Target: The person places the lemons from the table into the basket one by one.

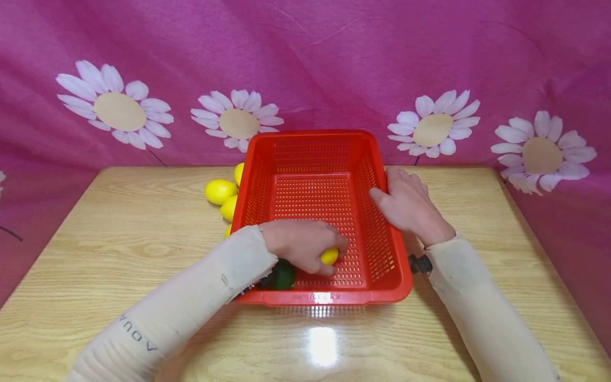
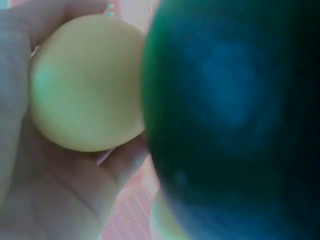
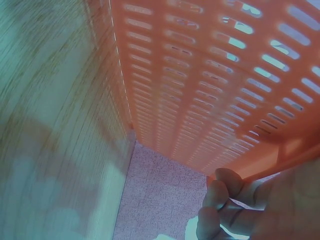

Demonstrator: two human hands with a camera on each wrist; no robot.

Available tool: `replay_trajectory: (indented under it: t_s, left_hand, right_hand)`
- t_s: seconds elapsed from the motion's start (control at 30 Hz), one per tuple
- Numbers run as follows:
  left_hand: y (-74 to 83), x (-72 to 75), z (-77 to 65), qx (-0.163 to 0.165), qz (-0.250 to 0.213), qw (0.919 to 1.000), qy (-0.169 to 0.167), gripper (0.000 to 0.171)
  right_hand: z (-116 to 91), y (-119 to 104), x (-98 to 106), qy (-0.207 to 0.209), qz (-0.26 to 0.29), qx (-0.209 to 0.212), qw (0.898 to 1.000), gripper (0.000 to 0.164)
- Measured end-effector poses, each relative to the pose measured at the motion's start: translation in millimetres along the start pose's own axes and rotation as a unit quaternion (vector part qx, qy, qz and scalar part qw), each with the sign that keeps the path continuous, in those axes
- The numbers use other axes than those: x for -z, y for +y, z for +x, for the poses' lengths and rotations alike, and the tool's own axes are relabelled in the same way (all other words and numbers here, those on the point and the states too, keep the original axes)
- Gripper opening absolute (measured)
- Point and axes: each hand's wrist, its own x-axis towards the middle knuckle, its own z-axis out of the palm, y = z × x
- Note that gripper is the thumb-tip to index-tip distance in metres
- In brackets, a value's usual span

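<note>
A red plastic basket (image 1: 312, 298) with slotted walls stands on the wooden table. Inside it, my left hand (image 1: 305, 244) holds a yellow lemon (image 1: 329, 256), thumb and fingers curled round it. Close beside that hand in the basket sits a dark green rounded thing (image 1: 284, 275); it fills much of the left wrist view, and its kind cannot be told. Part of another yellowish fruit (image 2: 162, 220) shows below it there. My right hand (image 1: 408, 204) grips the basket's right rim, thumb over the inside and fingers outside, as the right wrist view shows.
Several lemons (image 1: 221, 191) lie on the wooden table (image 1: 143, 228) against the basket's left side, partly hidden by it. Behind the table hangs a magenta cloth (image 1: 324, 63) with large white flowers. A small black device (image 1: 420, 263) sits at the right wrist.
</note>
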Motion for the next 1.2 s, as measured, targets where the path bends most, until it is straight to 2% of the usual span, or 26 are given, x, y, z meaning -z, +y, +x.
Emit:
replay_trajectory:
  t_s: [0.17,0.27,0.53,0.87,1.2]
  left_hand:
    - [-1.6,-1.1,1.3,-0.004,-0.028,0.9991,-0.032,0.036]
    - [-2.3,-1.7,0.1,-0.002,-0.04,0.9985,-0.037,0.035]
    - [-3.5,-1.6,-1.3,-0.005,-0.052,0.9978,-0.041,0.032]
    - [-2.3,-2.2,-0.9,-0.006,-0.06,0.9967,-0.054,0.035]
    - [-2.3,-3.2,1.2,-0.026,-0.052,0.9976,-0.038,0.029]
  right_hand:
    - [0.0,-0.4,0.8,-0.004,0.011,-0.003,1.0,0.037]
    - [0.6,-1.5,-0.2,-0.004,0.01,-0.001,1.0,0.037]
    - [2.0,-1.4,-0.6,-0.017,0.021,-0.011,1.0,0.04]
    - [0.2,0.3,-0.3,-0.011,0.006,-0.011,1.0,0.044]
    - [0.8,-0.8,0.5,-0.012,-0.006,-0.013,1.0,0.044]
